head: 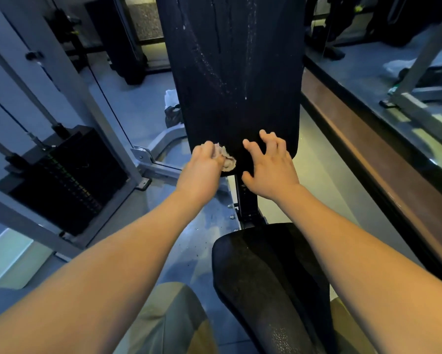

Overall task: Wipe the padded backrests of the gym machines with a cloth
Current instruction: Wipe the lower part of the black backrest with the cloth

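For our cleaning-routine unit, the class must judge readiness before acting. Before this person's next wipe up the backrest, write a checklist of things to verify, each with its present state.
1. The cloth is in the grip of the left hand: ok, bunched in the fingers.
2. The cloth touches the backrest: ok, at its lower left edge.
3. The right hand steadies the backrest: ok, fingertips on its lower part.
4. The path upward is free: ok, nothing lies on the backrest face.
5. The upper backrest is clean: not ok, white streaks show.
6. The cloth is damp enough: cannot tell.

floor (138,106) | blue-grey | on it: black bag (173,115), grey machine frame (163,166)
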### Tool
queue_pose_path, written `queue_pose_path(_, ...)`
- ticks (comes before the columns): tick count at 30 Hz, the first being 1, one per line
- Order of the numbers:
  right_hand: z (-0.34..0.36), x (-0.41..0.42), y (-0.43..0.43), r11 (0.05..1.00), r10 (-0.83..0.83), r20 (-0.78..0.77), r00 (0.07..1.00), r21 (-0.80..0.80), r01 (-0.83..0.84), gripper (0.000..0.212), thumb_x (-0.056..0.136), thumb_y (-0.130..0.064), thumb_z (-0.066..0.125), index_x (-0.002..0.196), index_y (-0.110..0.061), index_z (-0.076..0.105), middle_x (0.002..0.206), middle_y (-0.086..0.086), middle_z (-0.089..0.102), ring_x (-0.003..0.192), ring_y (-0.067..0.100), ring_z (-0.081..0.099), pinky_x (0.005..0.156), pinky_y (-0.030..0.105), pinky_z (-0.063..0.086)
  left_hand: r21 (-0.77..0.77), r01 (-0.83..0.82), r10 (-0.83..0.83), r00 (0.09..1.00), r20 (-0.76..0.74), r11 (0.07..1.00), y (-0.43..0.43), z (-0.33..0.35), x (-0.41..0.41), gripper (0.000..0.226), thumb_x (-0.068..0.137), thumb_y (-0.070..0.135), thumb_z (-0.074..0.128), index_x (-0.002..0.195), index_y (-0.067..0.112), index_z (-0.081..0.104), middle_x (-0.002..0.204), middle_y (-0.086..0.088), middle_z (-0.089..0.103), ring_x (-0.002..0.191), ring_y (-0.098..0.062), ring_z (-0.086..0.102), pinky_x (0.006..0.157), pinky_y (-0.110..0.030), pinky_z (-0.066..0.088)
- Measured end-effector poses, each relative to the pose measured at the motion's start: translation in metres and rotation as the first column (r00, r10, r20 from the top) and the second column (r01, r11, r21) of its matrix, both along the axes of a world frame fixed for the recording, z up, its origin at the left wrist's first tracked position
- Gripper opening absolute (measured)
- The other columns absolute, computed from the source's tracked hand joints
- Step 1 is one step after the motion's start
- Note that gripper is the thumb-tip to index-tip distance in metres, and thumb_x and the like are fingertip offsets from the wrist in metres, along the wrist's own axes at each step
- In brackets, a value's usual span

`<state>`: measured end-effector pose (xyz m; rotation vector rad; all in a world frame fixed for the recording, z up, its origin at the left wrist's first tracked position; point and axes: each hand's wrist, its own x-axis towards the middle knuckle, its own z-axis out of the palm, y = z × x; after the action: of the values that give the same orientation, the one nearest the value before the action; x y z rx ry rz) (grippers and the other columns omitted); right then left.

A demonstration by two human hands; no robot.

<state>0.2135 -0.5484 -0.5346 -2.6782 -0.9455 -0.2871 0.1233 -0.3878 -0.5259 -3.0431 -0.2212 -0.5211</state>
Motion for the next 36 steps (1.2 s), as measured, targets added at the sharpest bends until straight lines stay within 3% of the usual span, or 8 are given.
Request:
queue_pose_path(3,0.010,0.002,0.011,0.984,-0.101,0.141,0.985,0.160,0.078,0.078,0.086,-0.051,0.070,0.150,-0.023,0.036,0.155,0.019,0.025,0.140,0.039,0.028,0.108,0.051,0.044,-0.046,0.067,-0.055,0.975,0.217,0.997,0.010,0.025,0.009,0.023,0.094,0.006,0.061,0.116,0.009,0.065,0.107,-0.012,0.046,0.094,-0.030,0.044,0.061,-0.041,0.047)
queue_pose_path(6,0.011,0.009,0.029,0.984,-0.150,0.121,0.981,0.119,0.135,0.108,0.081,-0.066,0.069,0.161,-0.020,0.013,0.162,0.023,0.012,0.150,0.044,0.013,0.121,0.055,0.027,-0.016,0.051,-0.042,0.932,0.359,0.999,0.021,0.047,0.030,0.031,0.094,0.004,0.060,0.125,0.009,0.063,0.113,-0.016,0.049,0.098,-0.034,0.048,0.059,-0.040,0.046)
queue_pose_path(13,-0.009,0.019,0.034,0.978,-0.155,0.113,0.981,0.155,0.136,0.114,0.079,-0.064,0.073,0.162,-0.022,0.008,0.167,0.020,0.003,0.154,0.042,0.002,0.123,0.056,0.015,0.139,0.018,-0.057,0.957,0.285,0.990,0.011,0.008,0.035,0.053,0.083,-0.003,0.060,0.136,-0.001,0.055,0.124,-0.020,0.049,0.101,-0.036,0.047,0.070,-0.039,0.053)
queue_pose_path(18,-0.013,0.020,0.031,0.963,-0.158,0.113,0.981,0.238,0.128,0.108,0.076,-0.062,0.076,0.159,-0.016,0.024,0.166,0.018,0.010,0.154,0.039,0.007,0.123,0.055,0.017,0.020,0.128,-0.128,0.946,0.298,0.992,0.005,0.045,0.048,0.039,0.097,0.011,0.060,0.135,0.010,0.058,0.119,-0.015,0.050,0.104,-0.032,0.046,0.061,-0.040,0.050)
queue_pose_path(25,-0.015,0.020,0.030,0.941,-0.193,0.188,0.963,0.314,0.128,0.099,0.067,-0.062,0.082,0.140,-0.004,0.050,0.158,0.023,0.032,0.149,0.043,0.026,0.119,0.056,0.031,0.354,0.096,-0.166,0.971,0.172,0.930,-0.013,0.073,0.079,0.053,0.095,0.019,0.058,0.146,0.014,0.044,0.142,-0.017,0.042,0.121,-0.035,0.046,0.090,-0.034,0.048)
queue_pose_path(29,-0.014,0.019,0.028,0.949,-0.208,0.216,0.954,0.282,0.143,0.102,0.068,-0.067,0.078,0.144,-0.007,0.048,0.158,0.023,0.034,0.147,0.042,0.030,0.115,0.056,0.035,0.203,0.128,-0.185,0.938,0.294,0.971,0.017,0.073,0.055,0.044,0.092,0.009,0.067,0.132,0.014,0.051,0.123,-0.023,0.052,0.108,-0.043,0.052,0.066,-0.046,0.050)
queue_pose_path(32,-0.012,0.019,0.030,0.956,-0.207,0.192,0.959,0.248,0.157,0.103,0.069,-0.069,0.076,0.147,-0.010,0.045,0.160,0.020,0.030,0.149,0.041,0.027,0.116,0.055,0.033,0.022,0.072,-0.075,0.939,0.335,0.997,0.031,0.075,0.038,0.039,0.098,0.008,0.060,0.128,0.027,0.042,0.123,-0.021,0.047,0.108,-0.038,0.048,0.072,-0.051,0.051)
queue_pose_path(36,-0.009,0.018,0.030,0.966,-0.202,0.151,0.968,0.195,0.171,0.104,0.073,-0.069,0.073,0.151,-0.010,0.039,0.163,0.020,0.022,0.151,0.040,0.020,0.119,0.054,0.026,0.095,0.033,-0.068,0.916,0.395,0.995,0.009,0.066,0.052,0.036,0.091,0.003,0.058,0.126,0.007,0.063,0.122,-0.022,0.050,0.105,-0.039,0.047,0.075,-0.042,0.048)
